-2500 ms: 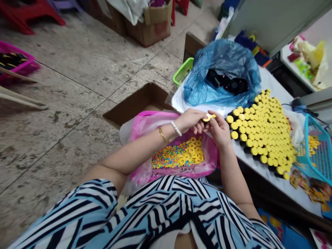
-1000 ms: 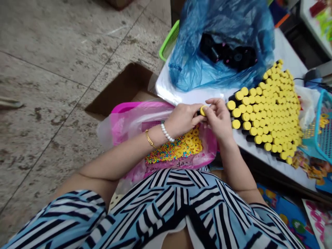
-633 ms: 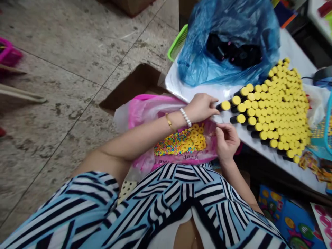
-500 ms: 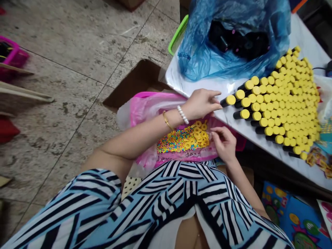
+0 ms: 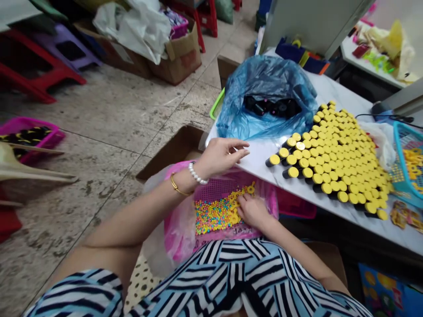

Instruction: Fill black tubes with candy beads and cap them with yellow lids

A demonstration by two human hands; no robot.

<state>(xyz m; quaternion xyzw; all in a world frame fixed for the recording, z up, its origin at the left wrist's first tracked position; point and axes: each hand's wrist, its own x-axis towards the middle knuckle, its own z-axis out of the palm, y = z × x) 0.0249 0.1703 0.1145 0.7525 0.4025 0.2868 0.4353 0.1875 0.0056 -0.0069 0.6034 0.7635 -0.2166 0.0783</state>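
Hands have moved apart since the earlier frames: they no longer meet over the tray, and the right hand has dropped down into it.

Head view: the left hand [image 5: 221, 156] is open and released, its fingers extended over the near edge of the white marble-effect table [image 5: 259, 165]. No object shows in it. A pearl bracelet [image 5: 196, 174] and a gold bangle [image 5: 176, 187] encircle its wrist. Its fingertips are near, but not touching, the closest of the yellow-capped black tubes [image 5: 273, 160].

These tubes stand packed in a dense block across the table top, toward the right edge. One tube end [image 5: 300, 145] near the block's front shows pale rather than yellow.

The right hand [image 5: 253, 210] rests inside a pink perforated tray [image 5: 218, 187], its fingers curled onto a heap of yellow rings [image 5: 239, 203]. Whether it grasps a ring cannot be told. Multicoloured beads [image 5: 214, 215] lie beside the rings, on the tray's left side. The tray sits in a pink plastic bag [image 5: 178, 231] over the person's striped garment [image 5: 224, 273].

Beyond the tubes, at the table's far edge, lies a blue plastic bag [image 5: 264, 97] holding black items [image 5: 271, 107]. A teal basket [image 5: 405, 163] with more yellow rings [image 5: 413, 160] stands at the right edge
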